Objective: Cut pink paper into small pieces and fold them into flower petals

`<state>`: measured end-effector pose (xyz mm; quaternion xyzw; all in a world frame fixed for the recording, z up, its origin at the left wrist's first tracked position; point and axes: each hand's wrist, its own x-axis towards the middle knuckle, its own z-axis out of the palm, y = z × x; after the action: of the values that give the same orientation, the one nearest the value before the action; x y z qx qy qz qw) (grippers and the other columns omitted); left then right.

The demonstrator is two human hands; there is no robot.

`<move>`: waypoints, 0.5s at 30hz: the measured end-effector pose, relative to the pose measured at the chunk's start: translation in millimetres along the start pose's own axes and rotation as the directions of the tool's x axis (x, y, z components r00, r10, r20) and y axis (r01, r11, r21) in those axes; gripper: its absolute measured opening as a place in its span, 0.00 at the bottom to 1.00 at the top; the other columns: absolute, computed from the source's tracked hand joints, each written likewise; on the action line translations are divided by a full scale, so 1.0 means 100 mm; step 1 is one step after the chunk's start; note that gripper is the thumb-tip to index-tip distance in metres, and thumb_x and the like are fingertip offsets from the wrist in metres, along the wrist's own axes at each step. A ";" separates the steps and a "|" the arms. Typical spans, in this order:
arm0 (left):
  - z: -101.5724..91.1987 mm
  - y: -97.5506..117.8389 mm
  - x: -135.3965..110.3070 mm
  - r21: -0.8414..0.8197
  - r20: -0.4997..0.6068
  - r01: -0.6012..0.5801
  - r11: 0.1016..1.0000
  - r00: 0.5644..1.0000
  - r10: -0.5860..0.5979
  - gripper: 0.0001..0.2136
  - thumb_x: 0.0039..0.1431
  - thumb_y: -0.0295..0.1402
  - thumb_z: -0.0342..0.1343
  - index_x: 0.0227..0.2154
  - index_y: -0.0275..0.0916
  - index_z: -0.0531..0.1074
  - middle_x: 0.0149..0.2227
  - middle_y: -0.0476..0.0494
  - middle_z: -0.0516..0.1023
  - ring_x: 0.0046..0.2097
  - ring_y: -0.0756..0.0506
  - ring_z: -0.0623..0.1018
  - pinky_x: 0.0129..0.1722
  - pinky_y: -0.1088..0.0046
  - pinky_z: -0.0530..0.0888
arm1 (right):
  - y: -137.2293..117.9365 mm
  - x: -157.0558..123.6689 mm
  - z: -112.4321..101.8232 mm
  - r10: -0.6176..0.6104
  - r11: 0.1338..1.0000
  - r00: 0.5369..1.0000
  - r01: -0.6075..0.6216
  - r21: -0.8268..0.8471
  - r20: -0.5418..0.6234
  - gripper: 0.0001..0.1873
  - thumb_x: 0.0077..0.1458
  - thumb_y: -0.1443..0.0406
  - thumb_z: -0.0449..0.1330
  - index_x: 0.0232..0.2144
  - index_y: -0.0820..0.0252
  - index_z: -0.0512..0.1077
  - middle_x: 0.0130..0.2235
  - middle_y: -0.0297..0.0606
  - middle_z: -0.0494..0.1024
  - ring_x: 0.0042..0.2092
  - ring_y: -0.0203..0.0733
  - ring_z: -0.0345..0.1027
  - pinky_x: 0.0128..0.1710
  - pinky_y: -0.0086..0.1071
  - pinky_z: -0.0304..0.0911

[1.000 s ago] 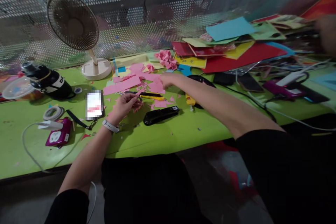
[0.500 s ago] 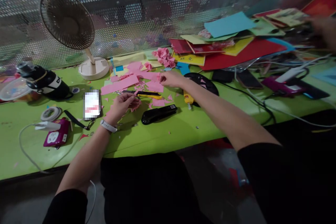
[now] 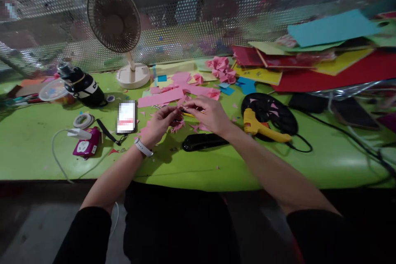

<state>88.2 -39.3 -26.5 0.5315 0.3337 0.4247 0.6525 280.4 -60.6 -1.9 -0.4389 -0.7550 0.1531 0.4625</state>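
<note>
My left hand (image 3: 162, 123), with a white band on its wrist, is closed in a pinch over the pink scraps; the small piece of pink paper at its fingertips is mostly hidden now. Fingertip to fingertip with it, my right hand (image 3: 208, 112) is also pinched, and what it holds is too small to make out. Under the hands lies a yellow and black utility knife (image 3: 189, 114), partly covered. Pink paper strips (image 3: 161, 97) and scraps spread behind them. A black stapler (image 3: 202, 142) rests just in front, below my right wrist. Folded pink paper flowers (image 3: 221, 69) sit farther back.
On the right, a yellow glue gun (image 3: 260, 127) lies on a black pad (image 3: 283, 111) with its cord trailing. Coloured paper sheets (image 3: 334, 29) are piled behind. To the left are a phone (image 3: 126, 116), tape roll (image 3: 83, 121), purple power strip (image 3: 87, 143), black bottle (image 3: 83, 86) and fan (image 3: 133, 75).
My right hand has come from the pink paper at the back to meet my left hand over the scraps. The view has swung left, shifting the scene rightward.
</note>
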 end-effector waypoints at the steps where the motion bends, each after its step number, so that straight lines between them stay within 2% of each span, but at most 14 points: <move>1: 0.00 -0.01 0.00 0.002 -0.004 -0.006 1.000 1.000 0.006 0.14 0.56 0.40 0.66 0.40 0.36 0.77 0.35 0.44 0.81 0.35 0.50 0.80 0.36 0.73 0.76 | 0.01 -0.01 0.00 0.026 1.000 1.000 -0.026 0.000 0.004 0.07 0.60 0.63 0.60 0.39 0.56 0.77 0.41 0.42 0.81 0.40 0.46 0.75 0.43 0.41 0.71; 4: 0.03 -0.03 0.00 0.012 -0.002 -0.023 1.000 1.000 0.023 0.13 0.58 0.37 0.64 0.42 0.36 0.77 0.36 0.44 0.81 0.34 0.52 0.79 0.34 0.75 0.75 | 0.03 -0.05 -0.01 0.104 0.994 0.994 -0.104 0.015 0.036 0.07 0.57 0.64 0.62 0.39 0.58 0.76 0.37 0.41 0.81 0.36 0.44 0.75 0.38 0.38 0.71; 8: 0.06 -0.01 -0.03 0.013 0.016 0.003 1.000 1.000 -0.003 0.12 0.57 0.35 0.65 0.42 0.36 0.78 0.39 0.43 0.81 0.35 0.52 0.78 0.37 0.73 0.75 | 0.02 -0.07 -0.03 0.149 0.988 0.986 -0.152 0.038 0.074 0.06 0.55 0.62 0.64 0.35 0.57 0.73 0.34 0.39 0.80 0.34 0.43 0.74 0.35 0.38 0.71; 15: 0.08 -0.01 -0.07 -0.034 0.065 0.002 0.999 0.998 0.000 0.13 0.52 0.38 0.68 0.38 0.36 0.79 0.36 0.43 0.80 0.33 0.52 0.77 0.38 0.70 0.74 | 0.06 -0.10 -0.05 0.242 0.939 0.954 -0.276 0.203 0.180 0.20 0.49 0.50 0.69 0.36 0.55 0.69 0.35 0.40 0.80 0.38 0.48 0.77 0.40 0.44 0.73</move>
<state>92.2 -49.3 -25.8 0.5336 0.3052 0.4127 0.6722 289.7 -66.1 -9.2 -0.4662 -0.7013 0.3306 0.4261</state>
